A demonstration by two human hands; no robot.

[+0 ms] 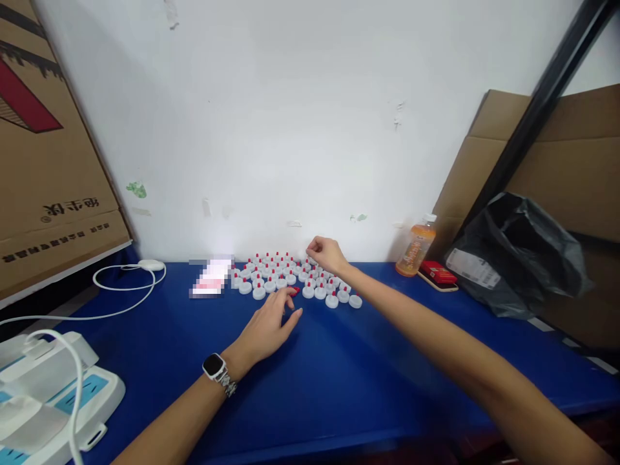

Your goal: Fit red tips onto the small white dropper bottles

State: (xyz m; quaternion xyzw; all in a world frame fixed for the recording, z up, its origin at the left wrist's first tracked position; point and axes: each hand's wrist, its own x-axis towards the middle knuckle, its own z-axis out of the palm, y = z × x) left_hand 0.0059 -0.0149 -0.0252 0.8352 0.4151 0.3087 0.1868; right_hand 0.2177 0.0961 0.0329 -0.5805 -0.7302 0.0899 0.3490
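Several white round caps with red tips [271,274] stand in rows at the back of the blue table [339,374], near the white wall. My right hand [325,253] reaches over the far right of the rows, its fingertips pinched together at a cap there. My left hand [268,326], with a watch on the wrist, rests on the table just in front of the caps. Its fingers are spread, and a small red piece [294,292] lies at the fingertips.
An orange drink bottle [415,247] and a red packet [437,272] stand at the back right, beside a black plastic bag [520,258] and cardboard [557,161]. A white-and-blue device [43,394] with a white cable [121,284] sits front left. A cardboard box [43,148] leans at left.
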